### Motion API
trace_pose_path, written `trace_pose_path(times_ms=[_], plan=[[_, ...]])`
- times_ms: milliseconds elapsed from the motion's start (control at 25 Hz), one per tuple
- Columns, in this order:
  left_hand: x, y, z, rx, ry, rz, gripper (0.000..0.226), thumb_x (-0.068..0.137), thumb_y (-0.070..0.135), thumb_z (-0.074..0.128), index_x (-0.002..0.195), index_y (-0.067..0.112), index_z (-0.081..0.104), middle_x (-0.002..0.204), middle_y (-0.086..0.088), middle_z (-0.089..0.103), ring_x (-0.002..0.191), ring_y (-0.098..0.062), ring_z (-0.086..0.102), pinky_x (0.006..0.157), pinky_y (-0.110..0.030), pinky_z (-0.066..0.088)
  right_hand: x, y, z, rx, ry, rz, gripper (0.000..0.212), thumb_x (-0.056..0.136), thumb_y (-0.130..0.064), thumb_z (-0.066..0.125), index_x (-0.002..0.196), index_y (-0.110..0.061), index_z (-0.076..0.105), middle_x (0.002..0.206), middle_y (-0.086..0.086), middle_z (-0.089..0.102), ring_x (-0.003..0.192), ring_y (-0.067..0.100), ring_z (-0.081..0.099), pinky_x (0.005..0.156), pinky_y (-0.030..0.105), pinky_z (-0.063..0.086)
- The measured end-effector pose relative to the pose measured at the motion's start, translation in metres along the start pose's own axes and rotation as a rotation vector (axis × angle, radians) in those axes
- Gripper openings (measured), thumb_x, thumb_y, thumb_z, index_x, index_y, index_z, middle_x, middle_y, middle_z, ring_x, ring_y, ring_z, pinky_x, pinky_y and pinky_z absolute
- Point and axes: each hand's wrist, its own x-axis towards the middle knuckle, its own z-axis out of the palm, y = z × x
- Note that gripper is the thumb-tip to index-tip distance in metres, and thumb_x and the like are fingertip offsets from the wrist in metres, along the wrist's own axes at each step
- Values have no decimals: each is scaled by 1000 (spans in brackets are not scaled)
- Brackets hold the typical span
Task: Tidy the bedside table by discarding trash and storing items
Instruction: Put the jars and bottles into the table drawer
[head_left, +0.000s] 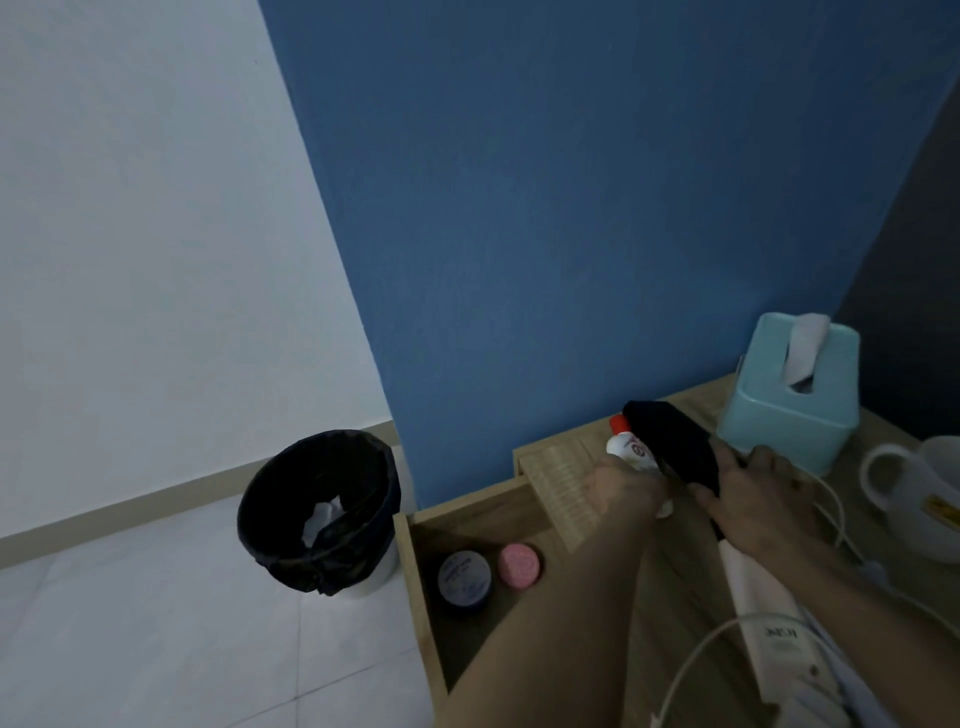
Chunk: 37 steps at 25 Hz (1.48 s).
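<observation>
Your left hand (623, 488) curls round the red-capped bottle (630, 451); your right hand (756, 506) grips the black pouch (672, 444). 2 jars (464, 577) sit in the open drawer (414, 582)

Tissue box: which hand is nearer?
Right. The right hand is just in front of the tissue box, gripping a black item; the left hand is farther left, holding a white bottle.
</observation>
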Motion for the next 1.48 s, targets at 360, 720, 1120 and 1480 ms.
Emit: trace_pose_path(times_ms=[360, 720, 1120, 1480], plan=[[-19, -23, -29, -267, -12, -11, 61, 82, 14, 71, 132, 9, 36, 126, -9, 52, 119, -26, 54, 85, -28, 50, -25, -17, -18, 47, 108, -65, 63, 89, -38, 49, 142, -12, 27, 116, 28, 42, 107, 39, 40, 83, 39, 38], [-53, -79, -90, -358, 122, -55, 57, 79, 12, 72, 126, 11, 38, 123, -10, 52, 114, -26, 56, 92, -39, 54, -79, -76, -2, 71, 70, -160, 63, 90, -42, 44, 144, -17, 24, 121, 25, 42, 107, 35, 40, 81, 37, 38], [-73, -124, -127, -430, 140, -190, 68, 79, 17, 72, 134, 14, 33, 134, -9, 44, 123, -26, 48, 101, -41, 48, -137, -118, 24, 106, 16, -226, 62, 89, -41, 46, 144, -20, 25, 125, 23, 37, 109, 30, 39, 84, 35, 40], [-69, -159, -120, -326, 74, -203, 66, 82, 19, 70, 137, 13, 35, 137, -9, 47, 126, -26, 48, 103, -38, 47, -144, -117, 54, 128, 106, -238, 60, 69, -21, 77, 122, -4, 57, 95, 37, 51, 82, 42, 50, 65, 40, 45]])
